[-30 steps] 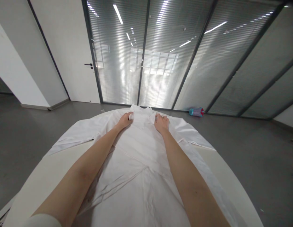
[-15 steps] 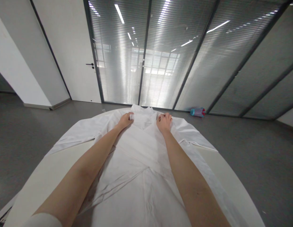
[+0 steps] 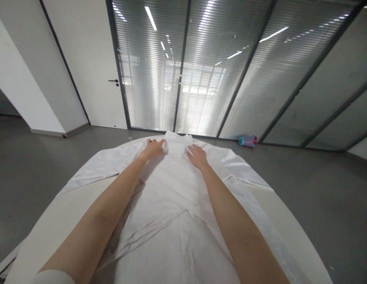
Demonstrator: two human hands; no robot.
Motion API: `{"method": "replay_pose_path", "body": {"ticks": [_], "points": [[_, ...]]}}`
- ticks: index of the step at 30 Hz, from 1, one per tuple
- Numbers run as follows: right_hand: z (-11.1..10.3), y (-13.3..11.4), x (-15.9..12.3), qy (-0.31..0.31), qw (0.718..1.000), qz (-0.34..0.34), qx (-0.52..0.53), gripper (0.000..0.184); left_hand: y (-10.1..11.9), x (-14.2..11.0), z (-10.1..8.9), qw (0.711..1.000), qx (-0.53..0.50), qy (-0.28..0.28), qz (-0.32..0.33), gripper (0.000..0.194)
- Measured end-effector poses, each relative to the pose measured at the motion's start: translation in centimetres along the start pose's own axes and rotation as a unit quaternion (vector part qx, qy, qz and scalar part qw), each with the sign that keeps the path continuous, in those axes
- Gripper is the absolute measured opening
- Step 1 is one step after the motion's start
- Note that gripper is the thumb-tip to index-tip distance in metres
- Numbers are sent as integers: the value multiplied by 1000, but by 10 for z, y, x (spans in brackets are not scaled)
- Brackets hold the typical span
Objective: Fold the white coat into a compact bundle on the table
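On the round white table [image 3: 38, 232] a white shirt [image 3: 177, 205] is lying spread out, collar [image 3: 178, 139] at the far edge, sleeves trailing off to the left and right, hem near the person. Starting at far left, the left sleeve [image 3: 94, 167] is lying flat toward the table's left rim. Left hand [image 3: 154, 148] is resting on the shirt just left of the collar, fingers curled and apparently pinching a bit of white fabric at the collar's left corner; grip is partly hidden, so how tight I cannot tell. Right hand [image 3: 197, 156] is lying open, palm down, fingers spread flat on the fabric just right of and a little nearer than the collar, holding nothing. Both forearms are reaching across the shirt body, which is showing diagonal creases near the middle. Right sleeve [image 3: 239, 165] is spreading out toward the right rim. On the grey floor beyond, far right, a blue-and-red bottle [image 3: 247, 140] is lying by the glass partition [image 3: 201, 67].

Step looks like smoothing and squaring the collar and shoulder area. Judging from this, any next move is calling for even pressure from both palms, keeping the collar centred and not dragging the sleeves or adding wrinkles.
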State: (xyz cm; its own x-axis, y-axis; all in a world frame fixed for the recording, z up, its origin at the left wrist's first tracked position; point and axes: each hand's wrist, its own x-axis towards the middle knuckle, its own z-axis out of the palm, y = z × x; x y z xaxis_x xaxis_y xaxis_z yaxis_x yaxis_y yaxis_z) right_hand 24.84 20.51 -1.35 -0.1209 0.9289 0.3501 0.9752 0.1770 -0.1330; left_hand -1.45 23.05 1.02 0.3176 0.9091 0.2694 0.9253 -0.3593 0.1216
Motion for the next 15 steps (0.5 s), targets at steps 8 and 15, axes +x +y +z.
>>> {"method": "replay_pose_path", "body": {"ticks": [8,15], "points": [[-1,-8,2,-86,996,-35,-18,67,26,-3,21,992,-30,103,69,46],[-2,-10,4,-197,980,-15,13,78,25,-5,42,997,-47,10,57,46]]}}
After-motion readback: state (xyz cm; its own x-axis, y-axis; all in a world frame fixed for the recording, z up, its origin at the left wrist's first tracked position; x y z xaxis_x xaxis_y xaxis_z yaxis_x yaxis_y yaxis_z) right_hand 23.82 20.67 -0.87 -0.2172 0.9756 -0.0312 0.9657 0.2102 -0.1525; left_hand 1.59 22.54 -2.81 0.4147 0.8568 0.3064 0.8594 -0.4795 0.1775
